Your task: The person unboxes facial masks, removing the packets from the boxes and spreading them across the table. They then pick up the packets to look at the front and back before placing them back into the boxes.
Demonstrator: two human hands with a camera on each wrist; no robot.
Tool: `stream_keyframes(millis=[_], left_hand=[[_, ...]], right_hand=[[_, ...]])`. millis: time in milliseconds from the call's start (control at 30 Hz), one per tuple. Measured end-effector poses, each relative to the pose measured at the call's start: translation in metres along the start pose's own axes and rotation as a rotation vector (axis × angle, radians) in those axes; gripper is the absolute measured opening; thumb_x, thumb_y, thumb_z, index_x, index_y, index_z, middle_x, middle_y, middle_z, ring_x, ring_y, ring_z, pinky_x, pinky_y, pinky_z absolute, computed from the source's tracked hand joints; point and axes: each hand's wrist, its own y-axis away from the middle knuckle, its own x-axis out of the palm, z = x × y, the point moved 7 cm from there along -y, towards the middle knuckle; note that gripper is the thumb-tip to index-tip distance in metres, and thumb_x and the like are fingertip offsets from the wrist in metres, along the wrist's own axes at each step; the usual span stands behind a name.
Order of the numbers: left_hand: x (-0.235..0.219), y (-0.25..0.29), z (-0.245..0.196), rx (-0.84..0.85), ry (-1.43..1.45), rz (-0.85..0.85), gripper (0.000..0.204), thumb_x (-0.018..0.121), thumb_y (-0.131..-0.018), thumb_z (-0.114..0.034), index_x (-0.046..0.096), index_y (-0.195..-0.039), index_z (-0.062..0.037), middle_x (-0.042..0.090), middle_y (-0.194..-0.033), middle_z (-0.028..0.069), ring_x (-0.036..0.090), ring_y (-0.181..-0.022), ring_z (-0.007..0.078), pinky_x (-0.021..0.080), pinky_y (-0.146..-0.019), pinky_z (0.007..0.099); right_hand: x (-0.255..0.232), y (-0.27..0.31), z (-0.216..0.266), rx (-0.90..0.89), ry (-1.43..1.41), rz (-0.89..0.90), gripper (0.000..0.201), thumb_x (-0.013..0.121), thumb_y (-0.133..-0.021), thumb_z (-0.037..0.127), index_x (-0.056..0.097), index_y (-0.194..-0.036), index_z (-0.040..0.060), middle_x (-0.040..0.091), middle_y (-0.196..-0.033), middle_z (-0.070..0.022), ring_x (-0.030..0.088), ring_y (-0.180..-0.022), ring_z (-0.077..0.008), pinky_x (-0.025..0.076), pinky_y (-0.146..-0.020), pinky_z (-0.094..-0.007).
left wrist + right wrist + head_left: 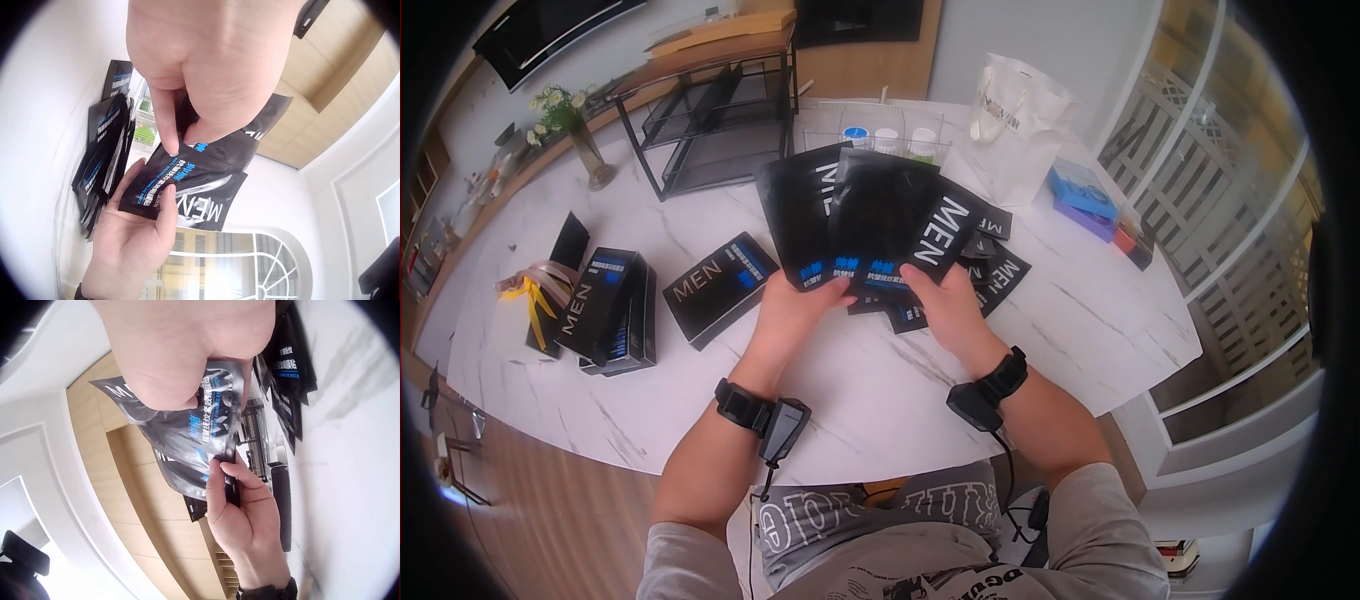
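Both hands hold a fan of black sachets (870,215) marked MEN above the white marble table (820,400). My left hand (795,305) pinches the fan's lower left edge, thumb on top. My right hand (940,300) grips its lower right edge. In the left wrist view the left hand (206,69) pinches the sachets (194,181) from above while the right hand (134,231) supports them below. In the right wrist view the right hand (181,350) grips the sachets (200,437) and the left hand (247,519) holds their edge. More sachets (990,270) lie on the table under the fan.
Black MEN boxes lie at the left: one flat (718,288), a stack (605,310). A black wire rack (710,110) stands at the back, a white paper bag (1015,125) at the back right, blue and purple boxes (1085,195) beyond it. A flower vase (580,140) stands far left.
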Motion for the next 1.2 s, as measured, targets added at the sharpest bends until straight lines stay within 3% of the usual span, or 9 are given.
stream_keyframes(millis=[1200], left_hand=[[0.003, 0.001, -0.003, 0.016, 0.064, 0.034, 0.027, 0.063, -0.09, 0.003, 0.06, -0.117, 0.0032, 0.067, -0.108, 0.0092, 0.067, -0.095, 0.0178, 0.061, -0.083, 0.0334]], right_hand=[[-0.002, -0.001, -0.002, -0.01, 0.004, -0.015, 0.025, 0.064, -0.094, 0.012, 0.061, -0.113, -0.0039, 0.068, -0.102, -0.0054, 0.062, -0.091, -0.0106, 0.051, -0.081, -0.0269]])
